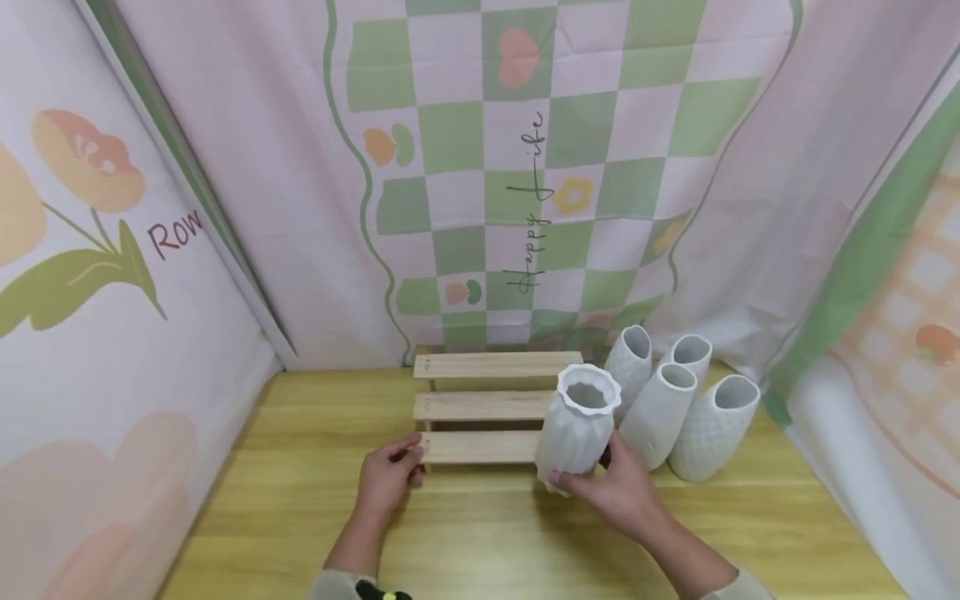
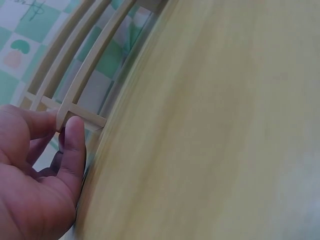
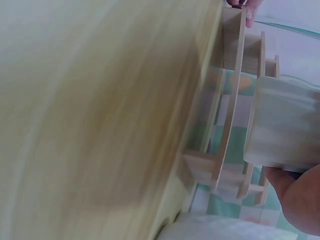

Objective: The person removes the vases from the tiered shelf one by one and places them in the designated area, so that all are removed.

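Observation:
My right hand grips a white ribbed vase with a scalloped rim, thumb in front and fingers round its right side. Held upright, the vase overlaps the right end of a stepped wooden rack in the head view. From the right wrist, its smooth base shows raised above the tabletop, beside the slats. At the rack's left end, my left hand pinches the corner of the lowest slat between thumb and fingers. The left wrist view shows that thumb against the slat's front edge.
Several white textured vases stand grouped to the right of the rack, the nearest a diamond-patterned one. The rack stands on a wood-grain table, close to a checkered curtain behind. A printed panel borders the left side.

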`<state>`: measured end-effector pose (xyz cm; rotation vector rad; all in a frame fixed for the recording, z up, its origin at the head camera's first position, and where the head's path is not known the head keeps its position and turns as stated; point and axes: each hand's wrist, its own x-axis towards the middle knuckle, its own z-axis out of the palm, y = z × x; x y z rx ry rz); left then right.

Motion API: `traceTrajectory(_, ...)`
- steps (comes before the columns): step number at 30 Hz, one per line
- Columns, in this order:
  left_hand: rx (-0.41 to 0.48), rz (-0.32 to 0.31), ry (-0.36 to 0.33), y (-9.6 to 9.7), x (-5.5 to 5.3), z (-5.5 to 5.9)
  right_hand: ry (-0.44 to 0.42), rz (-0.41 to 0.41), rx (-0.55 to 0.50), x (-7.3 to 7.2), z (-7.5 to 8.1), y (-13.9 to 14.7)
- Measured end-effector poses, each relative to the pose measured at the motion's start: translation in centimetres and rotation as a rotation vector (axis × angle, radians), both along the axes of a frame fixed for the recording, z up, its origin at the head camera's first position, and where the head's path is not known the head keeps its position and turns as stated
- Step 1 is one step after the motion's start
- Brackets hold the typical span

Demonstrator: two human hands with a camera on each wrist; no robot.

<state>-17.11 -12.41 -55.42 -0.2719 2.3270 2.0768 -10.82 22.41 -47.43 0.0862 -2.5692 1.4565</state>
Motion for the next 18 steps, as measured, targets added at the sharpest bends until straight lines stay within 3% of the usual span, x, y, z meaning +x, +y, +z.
traceTrajectory(18, 0.016, -0.012, 0.021, -0.1, 0.0, 0.3, 0.052, -0.082, 0.057, 2.3, -1.7, 4.6)
